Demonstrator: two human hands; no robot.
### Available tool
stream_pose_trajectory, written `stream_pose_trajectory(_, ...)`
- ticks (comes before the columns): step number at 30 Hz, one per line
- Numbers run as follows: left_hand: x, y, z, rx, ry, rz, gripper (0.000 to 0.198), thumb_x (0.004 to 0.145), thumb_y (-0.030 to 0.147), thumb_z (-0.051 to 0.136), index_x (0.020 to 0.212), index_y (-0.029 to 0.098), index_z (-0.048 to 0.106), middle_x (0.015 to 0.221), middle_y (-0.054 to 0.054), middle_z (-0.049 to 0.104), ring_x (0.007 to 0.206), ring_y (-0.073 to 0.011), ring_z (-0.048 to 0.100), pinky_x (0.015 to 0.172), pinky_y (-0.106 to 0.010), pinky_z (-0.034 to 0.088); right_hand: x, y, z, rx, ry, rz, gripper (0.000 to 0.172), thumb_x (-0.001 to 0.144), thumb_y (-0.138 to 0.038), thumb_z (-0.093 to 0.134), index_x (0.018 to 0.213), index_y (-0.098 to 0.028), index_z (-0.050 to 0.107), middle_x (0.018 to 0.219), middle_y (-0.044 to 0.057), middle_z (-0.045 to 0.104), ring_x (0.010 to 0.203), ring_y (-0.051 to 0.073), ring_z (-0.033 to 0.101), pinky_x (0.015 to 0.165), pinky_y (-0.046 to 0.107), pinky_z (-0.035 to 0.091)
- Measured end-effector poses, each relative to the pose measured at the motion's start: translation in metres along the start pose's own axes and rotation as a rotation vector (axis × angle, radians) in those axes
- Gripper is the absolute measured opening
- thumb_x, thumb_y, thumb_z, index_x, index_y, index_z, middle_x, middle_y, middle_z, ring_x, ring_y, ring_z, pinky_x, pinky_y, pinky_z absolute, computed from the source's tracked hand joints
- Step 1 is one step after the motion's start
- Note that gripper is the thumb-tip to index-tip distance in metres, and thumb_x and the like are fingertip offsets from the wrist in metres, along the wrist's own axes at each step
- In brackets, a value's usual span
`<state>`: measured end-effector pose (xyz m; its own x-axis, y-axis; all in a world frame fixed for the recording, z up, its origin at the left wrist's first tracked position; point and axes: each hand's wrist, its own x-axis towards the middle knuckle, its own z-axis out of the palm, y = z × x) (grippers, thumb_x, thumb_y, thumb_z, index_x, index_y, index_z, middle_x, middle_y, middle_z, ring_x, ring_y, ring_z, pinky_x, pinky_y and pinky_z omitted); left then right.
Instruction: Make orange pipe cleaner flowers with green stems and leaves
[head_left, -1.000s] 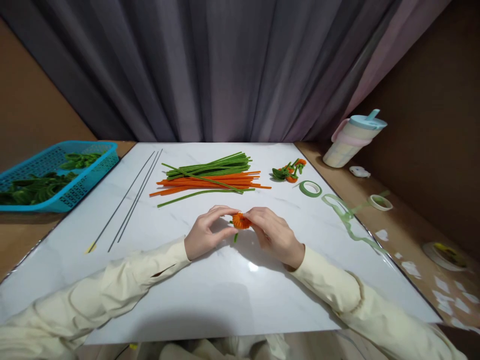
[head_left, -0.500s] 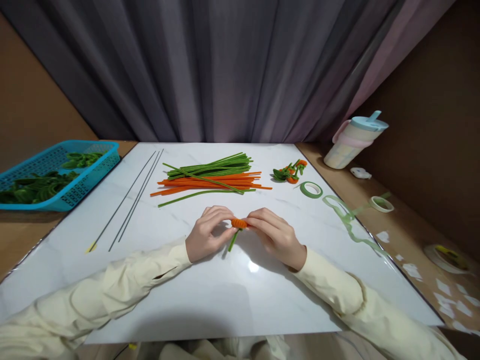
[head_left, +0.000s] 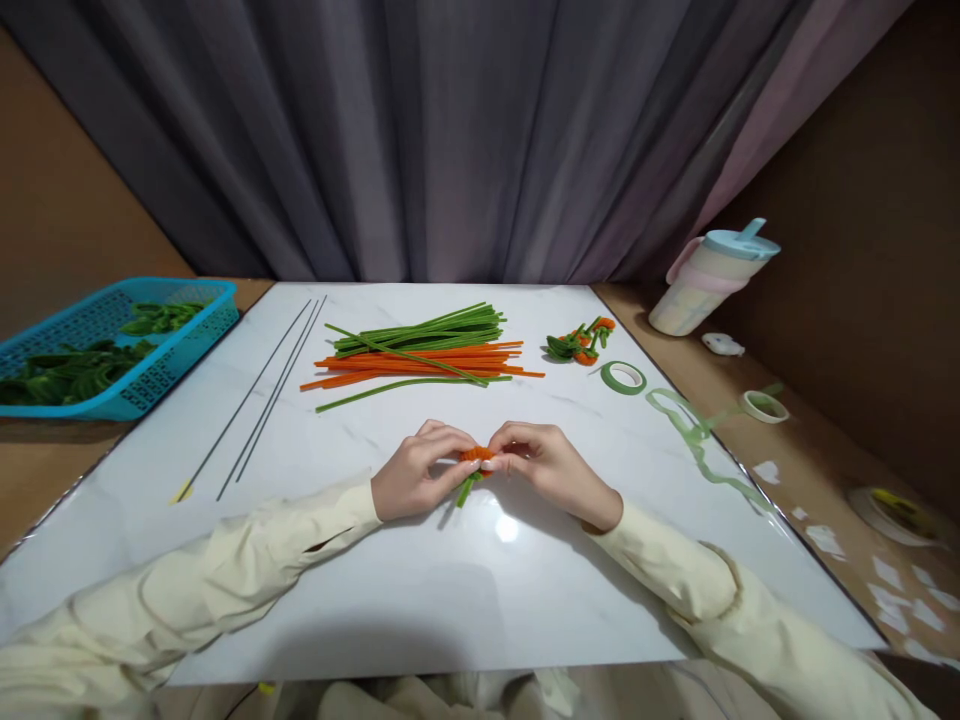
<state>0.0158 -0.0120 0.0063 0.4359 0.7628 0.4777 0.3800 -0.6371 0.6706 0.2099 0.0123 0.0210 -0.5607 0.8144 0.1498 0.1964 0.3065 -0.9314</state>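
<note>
Between my hands is a small orange pipe-cleaner flower with a short green stem pointing down toward me. My left hand pinches its left side between thumb and fingers. From the right, my right hand closes thumb and fingertips on its other side. The fingertips cover part of the orange coils. Beyond my hands lie a bundle of green pipe cleaners and a bundle of orange pipe cleaners, with a few green ones across and in front.
Orange and green finished pieces sit at the back right, beside a roll of green tape. Dark wires lie at left, near a blue basket of green pieces. A tumbler and paper scraps are at right.
My right hand has turned and drawn its thumb and fingertips in against the orange flower, closer to my left fingers. The flower has tilted slightly; the table items stay put.
</note>
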Motion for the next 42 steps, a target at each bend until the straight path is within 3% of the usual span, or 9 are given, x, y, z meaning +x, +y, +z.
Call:
stream_pose_trajectory(4, 0.003, 0.000, 0.000, -0.281, -0.095, -0.358, 0.021, 0.081, 0.032, 0.056, 0.086, 0.013, 0.063, 0.083, -0.008, 0.071, 0.075, -0.0182, 0.065, 0.069, -0.027, 0.049, 0.001, -0.001, -0.004, -0.080, -0.003, 0.011, 0.018, 0.081, -0.030, 0.061, 0.073, -0.015, 0.062, 0.070, 0.003, 0.062, 0.063, 0.012, 0.055, 0.058, 0.024, 0.044)
stream_pose_trajectory(8, 0.009, -0.001, 0.001, -0.546, -0.059, -0.630, 0.030, 0.078, 0.036, 0.060, 0.095, 0.011, 0.062, 0.079, -0.008, 0.072, 0.072, -0.0176, 0.067, 0.066, -0.024, 0.049, -0.001, -0.015, -0.011, -0.315, 0.054, -0.234, 0.022, 0.082, -0.034, 0.060, 0.094, -0.015, 0.061, 0.085, 0.006, 0.061, 0.072, 0.014, 0.055, 0.063, 0.025, 0.045)
stream_pose_trajectory(13, 0.009, -0.002, 0.003, -0.537, -0.034, -0.617, 0.035, 0.077, 0.028, 0.060, 0.107, 0.010, 0.062, 0.073, -0.005, 0.071, 0.067, -0.0162, 0.066, 0.062, -0.023, 0.049, 0.000, -0.024, -0.002, -0.494, -0.046, -0.399, 0.016, 0.086, -0.030, 0.056, 0.092, -0.016, 0.059, 0.074, 0.004, 0.059, 0.068, 0.014, 0.054, 0.062, 0.024, 0.044)
stream_pose_trajectory(17, 0.007, -0.004, 0.003, -0.568, -0.013, -0.558, 0.026, 0.076, 0.027, 0.060, 0.095, 0.011, 0.067, 0.077, -0.005, 0.072, 0.074, -0.0188, 0.068, 0.069, -0.027, 0.052, 0.008, -0.021, 0.007, -0.556, -0.081, -0.489, 0.018, 0.092, -0.018, 0.040, 0.085, -0.016, 0.057, 0.071, 0.005, 0.060, 0.063, 0.013, 0.053, 0.057, 0.022, 0.043)
stream_pose_trajectory(21, 0.017, -0.006, -0.004, -0.687, -0.048, -0.615, 0.022, 0.074, 0.028, 0.062, 0.088, 0.012, 0.068, 0.075, -0.004, 0.071, 0.063, -0.0175, 0.068, 0.065, -0.027, 0.053, 0.019, -0.017, 0.003, -0.641, -0.042, -0.617, 0.020, 0.092, -0.015, 0.038, 0.086, -0.014, 0.057, 0.070, 0.005, 0.060, 0.062, 0.013, 0.052, 0.056, 0.022, 0.042)
stream_pose_trajectory(25, 0.035, -0.019, -0.014, -0.805, -0.200, -0.704, 0.025, 0.072, 0.032, 0.066, 0.083, 0.009, 0.066, 0.073, -0.007, 0.069, 0.053, -0.0182, 0.067, 0.054, -0.027, 0.053, 0.027, -0.002, -0.017, -0.647, 0.112, -0.520, 0.017, 0.091, -0.028, 0.047, 0.092, -0.014, 0.058, 0.066, 0.002, 0.060, 0.054, 0.010, 0.050, 0.054, 0.020, 0.041)
stream_pose_trajectory(29, 0.047, -0.041, -0.022, -0.919, -0.387, -0.761, 0.031, 0.075, 0.031, 0.066, 0.095, 0.008, 0.064, 0.068, -0.010, 0.069, 0.049, -0.0167, 0.065, 0.043, -0.022, 0.049, 0.027, 0.019, -0.041, -0.630, 0.373, -0.232, 0.032, 0.093, -0.033, 0.041, 0.072, -0.015, 0.058, 0.052, -0.002, 0.053, 0.044, 0.007, 0.045, 0.049, 0.018, 0.038)
stream_pose_trajectory(35, 0.050, -0.055, -0.026, -1.043, -0.450, -0.866, 0.026, 0.071, 0.027, 0.068, 0.089, 0.008, 0.067, 0.058, -0.007, 0.067, 0.046, -0.0175, 0.063, 0.046, -0.027, 0.051, 0.025, 0.035, -0.053, -0.623, 0.308, -0.202, 0.049, 0.094, -0.037, 0.037, 0.049, -0.017, 0.045, 0.040, -0.005, 0.040, 0.036, 0.005, 0.037, 0.042, 0.017, 0.033)
stream_pose_trajectory(42, 0.058, -0.060, -0.037, -1.171, -0.574, -0.829, 0.029, 0.072, 0.026, 0.064, 0.096, 0.011, 0.069, 0.066, -0.007, 0.066, 0.065, -0.0245, 0.068, 0.055, -0.036, 0.054, 0.036, 0.051, -0.051, -0.684, 0.086, -0.092, 0.053, 0.092, -0.049, 0.030, 0.051, -0.019, 0.045, 0.041, -0.002, 0.046, 0.036, 0.011, 0.044, 0.042, 0.020, 0.038)
